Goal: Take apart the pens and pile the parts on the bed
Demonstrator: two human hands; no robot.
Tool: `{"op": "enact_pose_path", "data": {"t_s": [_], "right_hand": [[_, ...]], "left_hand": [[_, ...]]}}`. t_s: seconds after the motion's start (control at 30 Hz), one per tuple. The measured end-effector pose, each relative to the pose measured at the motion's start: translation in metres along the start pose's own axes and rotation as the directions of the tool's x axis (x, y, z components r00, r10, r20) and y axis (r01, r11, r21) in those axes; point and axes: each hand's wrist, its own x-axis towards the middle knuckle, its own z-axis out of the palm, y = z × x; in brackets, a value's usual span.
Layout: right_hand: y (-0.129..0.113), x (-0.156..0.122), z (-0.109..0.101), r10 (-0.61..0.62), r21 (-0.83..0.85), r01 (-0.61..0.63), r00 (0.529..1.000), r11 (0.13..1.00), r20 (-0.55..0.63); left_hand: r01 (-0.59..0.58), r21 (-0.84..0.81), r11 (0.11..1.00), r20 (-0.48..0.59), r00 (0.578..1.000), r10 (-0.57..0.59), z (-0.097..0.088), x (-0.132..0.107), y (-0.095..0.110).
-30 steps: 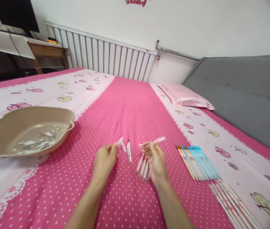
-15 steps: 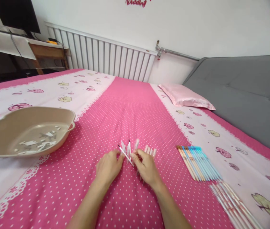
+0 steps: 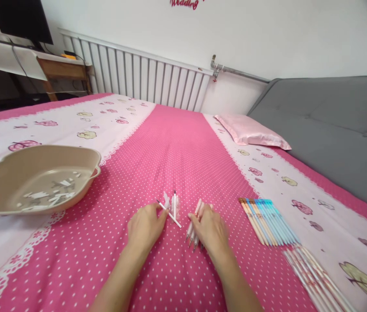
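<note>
— Left fingers (image 3: 152, 210) are pinching a white refill (image 3: 175, 220), its free end slanting right of them!
— And the right?
— Right fingers (image 3: 207, 212) are partly covering pink pens (image 3: 189, 231) lying beneath them; whether they're gripping, I can't tell.

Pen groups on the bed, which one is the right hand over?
The pale pink group, tips showing beside the right hand; the blue-and-peach row and red-patterned row both lie farther right.
</note>
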Motion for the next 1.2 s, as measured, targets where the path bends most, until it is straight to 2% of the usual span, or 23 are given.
{"op": "enact_pose_path", "data": {"t_s": [0.17,0.27,0.37,0.43,0.7,1.2], "right_hand": [[0.0,0.0,0.002,0.01,0.004,-0.01,0.998,1.0,0.054],[-0.004,-0.001,0.0,-0.008,0.04,0.006,0.998,0.999,0.059],[-0.007,-0.003,-0.001,-0.012,0.029,0.01,0.997,1.0,0.076],[-0.008,-0.005,-0.002,-0.007,0.014,0.006,0.997,1.0,0.081],[-0.015,-0.009,-0.007,0.029,0.006,-0.029,0.999,1.0,0.029],[-0.011,-0.005,0.0,0.059,0.023,-0.06,0.997,0.998,0.044]], "left_hand": [[-0.001,-0.04,0.999,-0.018,1.0,0.0,0.0,0.0,0.0],[-0.107,-0.092,0.99,-0.01,0.994,0.107,0.003,0.002,0.0],[-0.245,-0.111,0.963,0.016,0.968,0.249,0.008,0.002,0.0],[-0.288,-0.12,0.95,0.028,0.956,0.293,0.011,0.002,0.0],[-0.288,-0.176,0.941,-0.084,0.957,0.277,0.009,0.003,0.0],[-0.285,-0.192,0.939,-0.127,0.956,0.264,0.006,0.002,0.003]]}}
